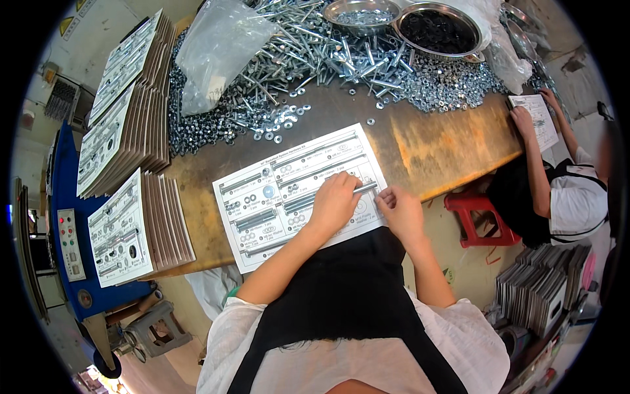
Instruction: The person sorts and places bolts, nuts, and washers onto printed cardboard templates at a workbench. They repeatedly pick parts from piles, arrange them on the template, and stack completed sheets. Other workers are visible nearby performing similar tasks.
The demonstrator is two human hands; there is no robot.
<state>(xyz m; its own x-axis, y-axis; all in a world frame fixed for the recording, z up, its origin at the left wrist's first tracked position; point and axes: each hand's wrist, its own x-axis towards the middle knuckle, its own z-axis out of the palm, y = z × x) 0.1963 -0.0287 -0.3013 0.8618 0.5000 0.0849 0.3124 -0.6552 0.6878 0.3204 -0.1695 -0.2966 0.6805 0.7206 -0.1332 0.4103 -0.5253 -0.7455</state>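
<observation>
A white printed card (252,190) with pictures of bolts, nuts and washers lies tilted on the near edge of the worktable, above my black apron. My left hand (336,200) rests over its right half, fingers bunched and bent down onto it. A grey, bolt-like shape (365,188) shows beside those fingertips; whether it is a real bolt or part of the print I cannot tell. At the card's right edge is my right hand (398,209), its fingers curled in a pinch. What either hand grips, if anything, is hidden.
Heaped bolts (308,46), nuts (440,85) and washers (282,125) cover the table's far side. Behind them stand metal bowls of washers (364,16) and black parts (438,31). Stacked cards (125,131) rise at left. A co-worker (577,203) sits right, near a red stool (479,223).
</observation>
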